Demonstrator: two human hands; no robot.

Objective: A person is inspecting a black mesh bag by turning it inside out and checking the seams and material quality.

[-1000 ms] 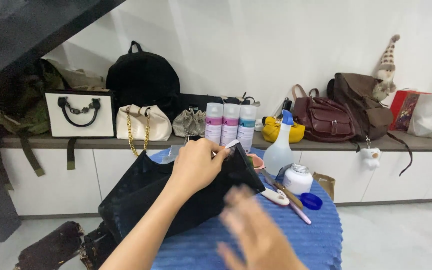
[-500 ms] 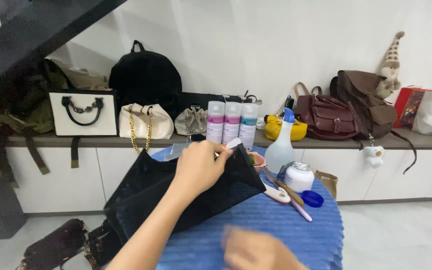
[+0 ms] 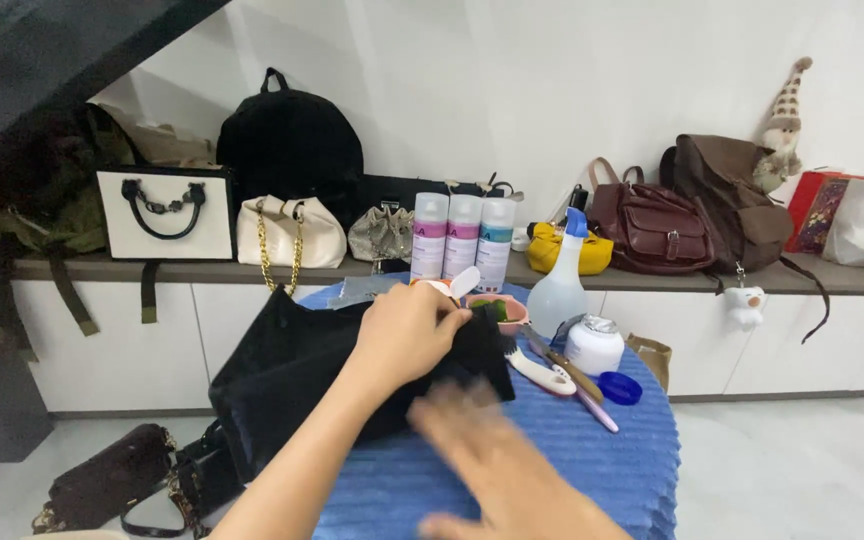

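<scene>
Evidently to steady it, the left hand (image 3: pixel 407 335) grips the black bag (image 3: pixel 292 385) lying on the blue-covered table (image 3: pixel 592 470), fingers closed on its edge, while the blurred right hand (image 3: pixel 497 455) hovers spread flat.

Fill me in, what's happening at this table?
A person is handling a black bag that lies on a round table with a blue ribbed cover. The left hand grips the bag's top edge; the right hand is motion-blurred just in front of it, apparently empty. Beside the bag sit a spray bottle, three spray cans, a white jar and brushes. More bags line the shelf behind.
</scene>
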